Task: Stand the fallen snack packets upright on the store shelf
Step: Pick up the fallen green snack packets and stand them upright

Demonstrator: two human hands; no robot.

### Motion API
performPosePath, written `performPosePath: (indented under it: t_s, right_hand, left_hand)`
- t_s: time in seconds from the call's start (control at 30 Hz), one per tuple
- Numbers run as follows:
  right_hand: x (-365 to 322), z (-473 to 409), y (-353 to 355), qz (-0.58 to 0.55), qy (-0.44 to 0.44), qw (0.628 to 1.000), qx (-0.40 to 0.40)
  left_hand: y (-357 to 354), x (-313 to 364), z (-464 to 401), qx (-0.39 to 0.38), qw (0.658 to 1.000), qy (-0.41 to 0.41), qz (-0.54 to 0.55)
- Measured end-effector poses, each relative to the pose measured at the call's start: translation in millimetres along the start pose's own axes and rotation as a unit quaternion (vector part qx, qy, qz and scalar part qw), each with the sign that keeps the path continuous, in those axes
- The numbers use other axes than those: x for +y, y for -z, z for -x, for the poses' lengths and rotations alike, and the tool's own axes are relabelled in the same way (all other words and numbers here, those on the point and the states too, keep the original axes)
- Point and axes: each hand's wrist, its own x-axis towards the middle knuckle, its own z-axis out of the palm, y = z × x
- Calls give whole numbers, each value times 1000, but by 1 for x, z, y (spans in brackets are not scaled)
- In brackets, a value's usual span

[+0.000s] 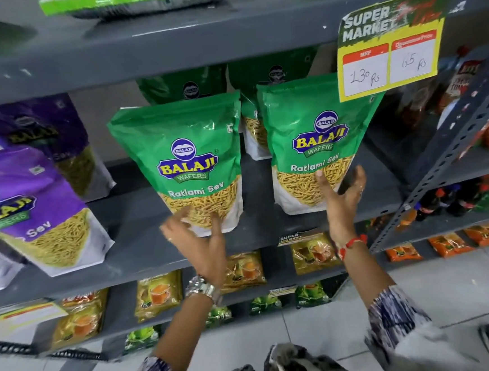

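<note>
Standing upright near the shelf (270,230) front, 2 green packets face the person, long axes vertical. The left hand (201,241), fingers spread, touches the base of the left packet (188,160); the right hand (342,195), open, rests against the right packet (312,139). Neither grips. A purple packet (34,207) leans at left; a price card (387,45) overhangs.

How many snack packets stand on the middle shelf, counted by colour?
Green packets: 4 (front left, front right, back left, back right)
Purple packets: 2 (front, back)
Total: 6
</note>
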Motion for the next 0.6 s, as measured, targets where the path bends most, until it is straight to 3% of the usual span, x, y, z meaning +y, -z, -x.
performPosePath:
  t_s: [0.1, 0.27, 0.33, 0.6]
  right_hand:
    - [1, -15, 6, -8, -7, 997, -75]
    - [6, -20, 4, 3, 3, 996, -88]
    - [5, -18, 0, -1, -7, 996, -92]
    - [-1, -13, -17, -11, -25, 996, -83]
  left_hand:
    - [15, -25, -28, 3, 998, 65, 11]
    - [22, -53, -72, -230, 950, 181, 107]
    - [22, -57, -80, -287, 930, 201, 114]
    - [18, -62, -81, -308, 916, 221, 132]
